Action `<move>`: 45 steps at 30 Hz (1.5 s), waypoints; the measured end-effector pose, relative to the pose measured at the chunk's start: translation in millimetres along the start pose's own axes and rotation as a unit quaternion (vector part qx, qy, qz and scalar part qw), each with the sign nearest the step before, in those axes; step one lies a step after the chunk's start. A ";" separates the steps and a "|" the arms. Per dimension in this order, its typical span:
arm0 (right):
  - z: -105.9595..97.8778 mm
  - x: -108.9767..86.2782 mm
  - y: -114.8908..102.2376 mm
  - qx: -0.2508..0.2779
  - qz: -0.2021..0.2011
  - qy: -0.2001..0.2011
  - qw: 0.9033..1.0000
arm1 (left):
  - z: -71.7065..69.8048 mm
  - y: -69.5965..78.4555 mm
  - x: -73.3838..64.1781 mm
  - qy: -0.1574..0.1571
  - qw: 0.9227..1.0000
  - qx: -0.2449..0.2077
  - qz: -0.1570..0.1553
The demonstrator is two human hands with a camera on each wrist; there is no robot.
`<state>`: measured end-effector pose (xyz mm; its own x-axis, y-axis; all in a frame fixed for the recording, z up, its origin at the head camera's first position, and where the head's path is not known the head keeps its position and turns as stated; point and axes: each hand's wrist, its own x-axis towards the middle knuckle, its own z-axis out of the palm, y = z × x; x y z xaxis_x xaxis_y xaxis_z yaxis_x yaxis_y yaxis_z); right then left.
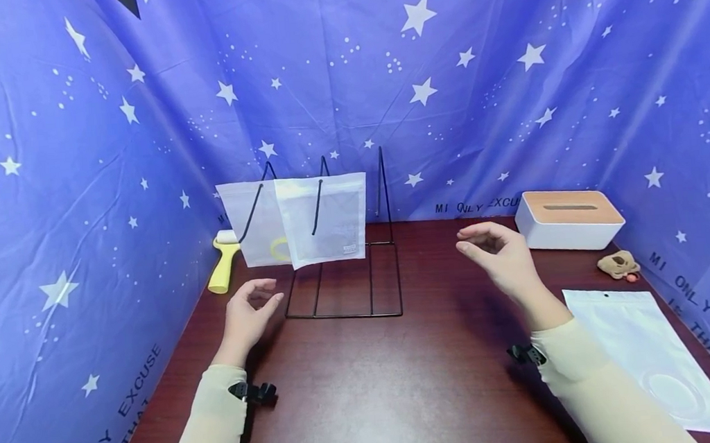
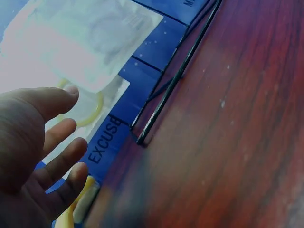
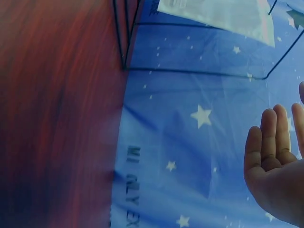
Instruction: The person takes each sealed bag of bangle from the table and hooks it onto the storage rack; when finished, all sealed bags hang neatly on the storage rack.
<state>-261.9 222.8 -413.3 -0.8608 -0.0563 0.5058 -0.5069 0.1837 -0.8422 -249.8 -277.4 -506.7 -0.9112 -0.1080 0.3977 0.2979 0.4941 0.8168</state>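
Observation:
On the table stands a black wire rack (image 1: 345, 316) with several prongs. Two whitish zip pouches hang from it side by side. The left pouch (image 1: 248, 216) shows a yellow ring inside; the right pouch (image 1: 344, 212) overlaps it and has a small printed label, its contents too faint to make out. My left hand (image 1: 244, 324) hovers in front of the rack's left side, below the pouches, fingers loosely bent and holding nothing. To the right of the rack my right hand (image 1: 505, 262) is raised above the table, also holding nothing, its fingers relaxed.
At the right lies a larger white pouch (image 1: 620, 326) with a round shape inside. Behind it are a small tan object (image 1: 618, 265) and a white tissue box (image 1: 571, 232) with a wooden lid. A yellow-handled roller (image 1: 221, 270) lies at the left. Starry blue cloth surrounds the table.

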 end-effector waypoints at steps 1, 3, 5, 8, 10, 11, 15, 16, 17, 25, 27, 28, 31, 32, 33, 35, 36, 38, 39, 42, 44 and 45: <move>-4.2 -2.5 0.7 -0.005 0.001 0.000 1.000 | -0.4 -1.1 -0.9 -0.001 1.000 0.003 -0.002; -12.7 -7.7 2.5 -0.010 0.002 0.003 1.000 | -0.4 -4.3 -2.5 -0.007 1.000 0.011 -0.003; -18.7 -13.1 -3.2 -0.015 0.004 0.008 1.000 | 0.2 -6.5 -4.9 -0.016 1.000 0.017 -0.006; -28.6 -20.3 -6.8 -0.027 0.007 0.013 1.000 | 1.6 -10.6 -7.5 -0.034 0.999 0.030 -0.008; -36.0 -23.9 -5.7 -0.035 0.010 0.018 0.999 | 2.2 -12.2 -8.4 -0.044 0.998 0.040 -0.013; -40.8 -25.2 -2.2 -0.037 0.013 0.020 0.999 | 2.4 -13.3 -8.4 -0.049 0.998 0.046 -0.015; -59.4 -29.9 10.9 -0.049 0.024 0.025 0.998 | 2.5 -16.0 -9.1 -0.070 0.995 0.073 -0.022; -63.2 -31.4 11.2 -0.052 0.029 0.024 0.998 | 2.6 -16.8 -9.3 -0.073 0.994 0.078 -0.023; -67.1 -33.0 11.4 -0.056 0.033 0.023 0.998 | 2.8 -17.5 -9.5 -0.076 0.993 0.084 -0.022; -97.7 -42.9 10.7 -0.074 0.055 0.037 0.995 | 2.9 -16.2 -11.0 -0.086 0.991 0.098 -0.018; -106.6 -45.3 13.2 -0.089 0.062 0.041 0.993 | 2.3 -16.2 -10.9 -0.093 0.990 0.102 -0.020; -111.0 -46.7 14.5 -0.096 0.065 0.042 0.992 | 2.2 -16.5 -10.6 -0.097 0.990 0.103 -0.022; -124.1 -51.0 19.5 -0.115 0.077 0.050 0.989 | 2.2 -17.2 -10.0 -0.109 0.988 0.110 -0.026; -128.3 -52.4 21.2 -0.123 0.078 0.055 0.988 | 2.4 -17.5 -10.0 -0.112 0.987 0.111 -0.027; -132.2 -53.8 22.7 -0.130 0.081 0.061 0.986 | 2.6 -17.5 -10.1 -0.115 0.987 0.113 -0.027; -139.8 -56.6 25.5 -0.145 0.087 0.072 0.983 | 2.7 -17.8 -10.4 -0.119 0.986 0.114 -0.025; -143.4 -58.0 26.7 -0.150 0.092 0.076 0.982 | 2.9 -17.9 -10.6 -0.120 0.986 0.115 -0.024; -150.5 -60.4 28.7 -0.158 0.102 0.080 0.979 | 3.2 -17.7 -10.9 -0.122 0.985 0.117 -0.023; -154.0 -61.6 29.3 -0.158 0.109 0.080 0.978 | 3.3 -17.5 -11.0 -0.124 0.985 0.118 -0.023; -165.5 -64.3 31.5 -0.157 0.127 0.079 0.976 | 3.7 -17.0 -10.7 -0.125 0.985 0.119 -0.026; -173.3 -66.0 33.3 -0.158 0.135 0.076 0.975 | 3.5 -16.5 -10.7 -0.128 0.984 0.123 -0.024; -177.0 -67.0 34.5 -0.157 0.138 0.074 0.975 | 3.2 -16.4 -10.8 -0.128 0.984 0.125 -0.023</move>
<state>-213.7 406.7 -443.1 -0.9345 0.1771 0.3087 -0.1970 0.4652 -0.8630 -245.8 -281.5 -525.7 -0.9736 0.0698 0.2173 0.2039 0.6940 0.6905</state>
